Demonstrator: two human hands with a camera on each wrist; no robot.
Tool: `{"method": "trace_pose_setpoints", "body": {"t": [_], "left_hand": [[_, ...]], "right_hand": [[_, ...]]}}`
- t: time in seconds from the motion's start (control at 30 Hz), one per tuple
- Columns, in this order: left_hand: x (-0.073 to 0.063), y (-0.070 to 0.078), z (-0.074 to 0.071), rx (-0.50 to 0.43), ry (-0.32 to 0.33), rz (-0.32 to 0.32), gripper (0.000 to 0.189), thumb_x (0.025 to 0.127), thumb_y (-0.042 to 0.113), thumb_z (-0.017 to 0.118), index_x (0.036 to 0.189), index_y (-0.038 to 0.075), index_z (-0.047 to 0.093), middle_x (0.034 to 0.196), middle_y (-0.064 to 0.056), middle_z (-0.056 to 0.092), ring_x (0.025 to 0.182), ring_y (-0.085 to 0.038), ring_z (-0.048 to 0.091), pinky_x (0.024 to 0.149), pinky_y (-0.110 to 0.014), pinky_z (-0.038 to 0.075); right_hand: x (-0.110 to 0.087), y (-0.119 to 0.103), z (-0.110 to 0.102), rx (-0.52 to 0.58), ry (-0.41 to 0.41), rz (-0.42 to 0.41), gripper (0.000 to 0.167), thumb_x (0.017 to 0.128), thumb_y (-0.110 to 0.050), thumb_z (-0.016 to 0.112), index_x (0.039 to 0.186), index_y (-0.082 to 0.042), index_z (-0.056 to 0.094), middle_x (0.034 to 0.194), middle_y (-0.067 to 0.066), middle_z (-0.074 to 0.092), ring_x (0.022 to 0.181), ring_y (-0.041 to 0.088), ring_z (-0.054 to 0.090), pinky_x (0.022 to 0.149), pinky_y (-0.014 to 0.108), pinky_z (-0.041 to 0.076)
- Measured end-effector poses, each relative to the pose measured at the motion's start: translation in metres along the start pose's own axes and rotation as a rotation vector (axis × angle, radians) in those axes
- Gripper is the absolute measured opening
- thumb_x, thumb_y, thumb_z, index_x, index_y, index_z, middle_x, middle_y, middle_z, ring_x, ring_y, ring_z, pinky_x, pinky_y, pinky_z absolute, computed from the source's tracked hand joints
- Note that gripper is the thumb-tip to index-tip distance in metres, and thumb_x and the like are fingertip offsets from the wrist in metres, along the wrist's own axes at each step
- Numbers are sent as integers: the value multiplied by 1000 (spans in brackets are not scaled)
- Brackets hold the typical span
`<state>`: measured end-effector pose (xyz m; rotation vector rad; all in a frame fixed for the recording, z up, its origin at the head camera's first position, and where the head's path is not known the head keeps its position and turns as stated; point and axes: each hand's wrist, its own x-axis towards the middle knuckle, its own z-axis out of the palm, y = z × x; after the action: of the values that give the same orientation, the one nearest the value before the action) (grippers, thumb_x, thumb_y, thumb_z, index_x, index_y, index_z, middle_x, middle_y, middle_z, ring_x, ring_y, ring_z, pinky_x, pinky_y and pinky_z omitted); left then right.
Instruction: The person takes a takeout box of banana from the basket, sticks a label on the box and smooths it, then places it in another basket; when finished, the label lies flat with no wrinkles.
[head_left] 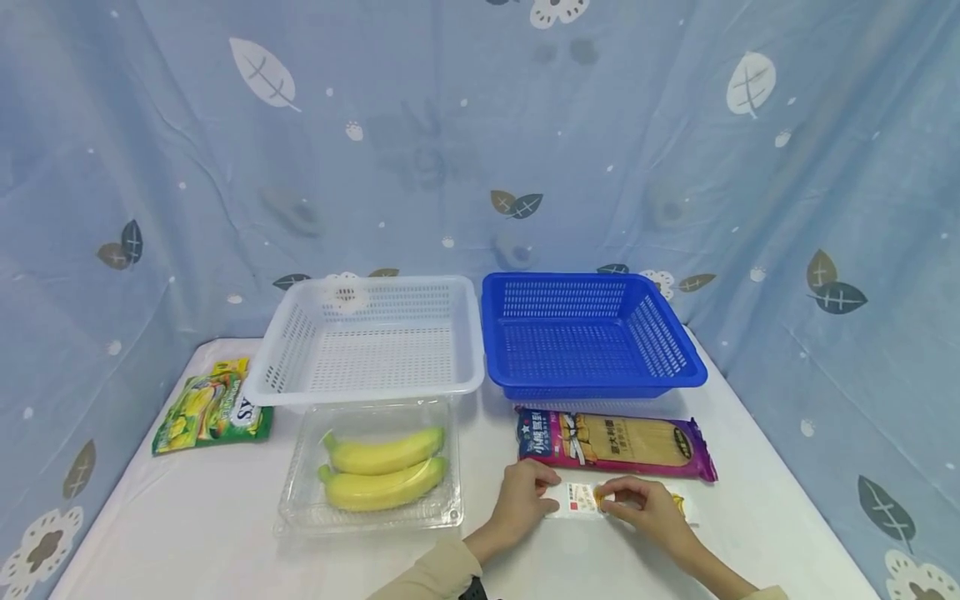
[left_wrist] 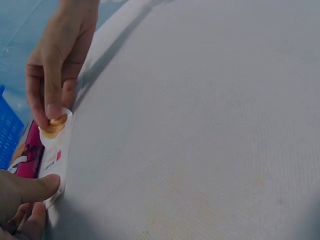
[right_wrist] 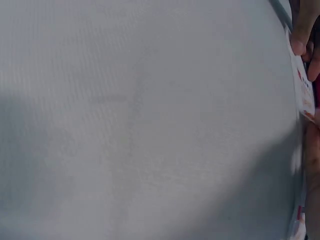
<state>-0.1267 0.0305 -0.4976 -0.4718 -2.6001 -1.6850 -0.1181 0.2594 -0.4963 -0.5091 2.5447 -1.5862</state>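
Note:
A slim white packet (head_left: 581, 497) with a small red label and food pictures lies near the table's front right. My left hand (head_left: 521, 500) holds its left end, thumb on top and fingers curled at the edge. At the other side my right hand (head_left: 648, 512) pinches the packet over its orange-yellow picture with thumb and fingertips. In the left wrist view, the right hand (left_wrist: 62, 65) comes down on the far end of the packet (left_wrist: 52, 155). More white wrapping with a yellow print (head_left: 678, 502) shows to the right of that hand, partly hidden by it.
Just behind the hands lies a purple pasta bag (head_left: 630, 442). A blue basket (head_left: 592, 387) and a white basket (head_left: 367, 392) stand at the back. Left of the hands is a clear plastic box (head_left: 300, 500) holding two bananas (head_left: 386, 475); a green snack bag (head_left: 213, 408) lies far left.

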Motion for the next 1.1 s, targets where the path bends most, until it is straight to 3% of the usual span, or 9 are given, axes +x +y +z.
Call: {"method": "trace_pose_setpoints", "body": {"t": [0.27,0.4,0.53,0.7,0.83,0.97,1.1], "left_hand": [[-3,3,-1,14,-17,2,26,66,-9,77,91,-4,72,93,-6,65,85,-14,58,73,-19,48],[-4,5,-2,20,-28,-17,25,68,-8,76,93,-4,72,96,-5,63,90,-16,56,77,-21,47],[-5,6,-2,17,-34,-28,23,70,-7,76,92,-5,72,97,-5,62,90,-15,54,76,-20,47],[-4,7,-4,33,-50,-22,31,70,-9,75,100,-6,70,87,-4,58,78,-10,49,67,-18,44],[-4,8,-6,26,-39,2,35,70,-10,75,104,-3,70,82,-4,58,72,-8,49,64,-17,45],[-8,12,-11,-66,12,-8,30,71,-9,77,98,1,73,92,-6,66,79,-13,62,71,-19,52],[-13,23,-24,-223,27,-64,27,73,-6,77,98,1,73,98,-8,70,86,-25,67,74,-21,53]], "right_hand": [[-7,-2,2,91,115,212,22,81,-3,73,100,8,69,105,19,68,89,0,63,76,18,53],[-8,-2,0,125,117,232,23,82,-2,73,101,10,68,104,14,69,88,4,64,74,21,55],[-10,0,-7,178,132,321,26,83,-2,72,106,11,67,101,5,71,87,3,64,74,21,54],[-13,1,-22,287,61,475,32,88,-9,69,114,10,64,104,2,70,88,2,63,78,20,53],[-14,-1,-31,428,17,542,27,91,-10,66,114,4,66,104,-1,68,91,4,63,84,24,53],[-16,-2,-38,511,18,582,19,91,-7,65,109,-3,71,101,-5,67,90,5,63,83,24,53],[-17,-4,-47,576,10,600,16,91,-5,65,101,-12,74,97,-5,68,86,6,65,81,24,54]]}}
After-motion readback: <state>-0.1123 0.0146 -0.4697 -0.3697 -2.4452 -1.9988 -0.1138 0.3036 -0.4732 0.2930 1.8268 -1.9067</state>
